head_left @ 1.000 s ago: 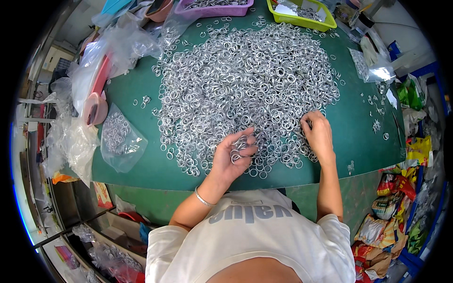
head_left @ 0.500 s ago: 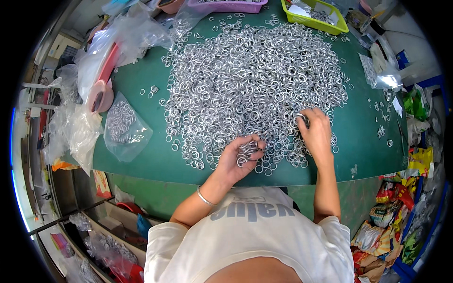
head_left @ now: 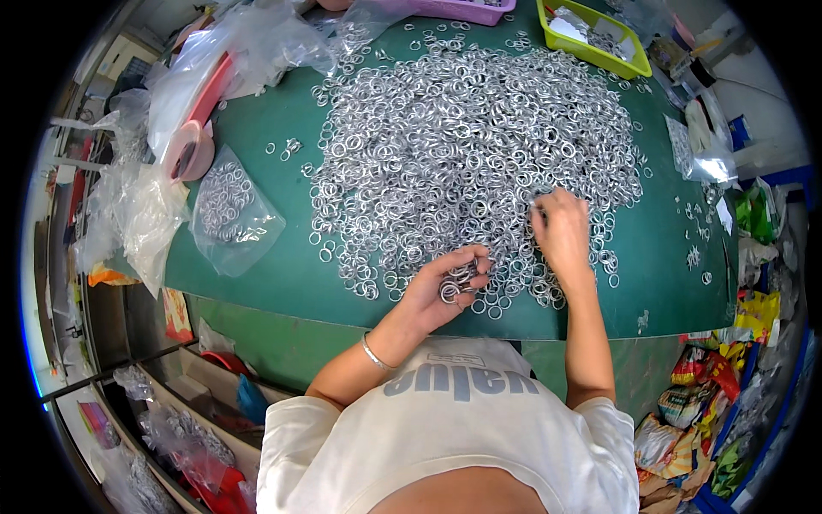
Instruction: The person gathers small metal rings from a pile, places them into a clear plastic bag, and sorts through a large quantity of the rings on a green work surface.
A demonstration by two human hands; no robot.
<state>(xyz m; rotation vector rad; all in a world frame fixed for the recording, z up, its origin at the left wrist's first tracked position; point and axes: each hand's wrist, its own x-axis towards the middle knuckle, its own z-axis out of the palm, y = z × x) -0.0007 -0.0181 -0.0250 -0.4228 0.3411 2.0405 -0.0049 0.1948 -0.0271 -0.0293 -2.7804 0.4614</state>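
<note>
Clearly, most of this lies ahead of me: a broad heap of silver rings (head_left: pixel 479 146) covers the middle of the green table (head_left: pixel 291 287), loose and overlapping, and just a small handful of rings (head_left: pixel 456 287) has been gathered. That handful sits in my left hand (head_left: pixel 431 295), palm turned up, its fingers curled around the rings at the heap's near edge. My right hand (head_left: pixel 565 231) is at the heap's near right part, thumb and fingertips bent down close to each other; whether they pinch a ring I cannot tell. Nor can I tell whether the handful has been sorted in any way.

As for containers, a clear plastic bag (head_left: pixel 250 247) lies left of the heap, apart from it, partly filled with similar rings. Beyond the heap, the yellow-green basket (head_left: pixel 591 56) has grey metal pieces and white paper in it. Of the purple basket (head_left: pixel 467 12) I see only a strip. The pink cup (head_left: pixel 202 158) holds something dark that I cannot make out.
</note>
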